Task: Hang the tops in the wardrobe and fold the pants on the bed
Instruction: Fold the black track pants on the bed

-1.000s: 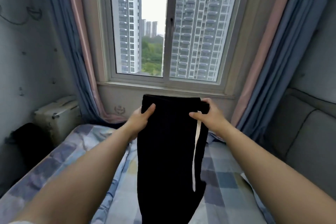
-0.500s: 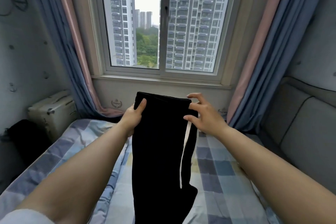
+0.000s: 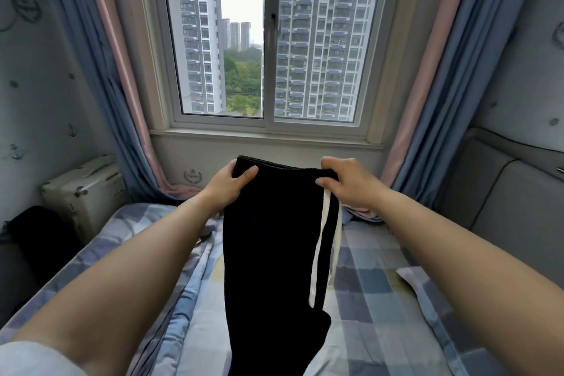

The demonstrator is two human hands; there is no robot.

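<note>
Both hands, left (image 3: 227, 185) and right (image 3: 351, 181), pinch the pants (image 3: 271, 247) at the top corners; fingers curled on cloth. Soft, light, limp fabric; it probably drapes, so the top edge is the best hold over the bed (image 3: 396, 299).

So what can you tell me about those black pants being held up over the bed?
The black pants look like soft, matte knit fabric with a white stripe down the right side. They hang lengthwise, apparently doubled leg on leg, the waistband on top. The left hand grips the upper left corner and the right hand grips the upper right, thumbs in front. The lower end drapes down toward the checked bed cover and runs out of view.
</note>
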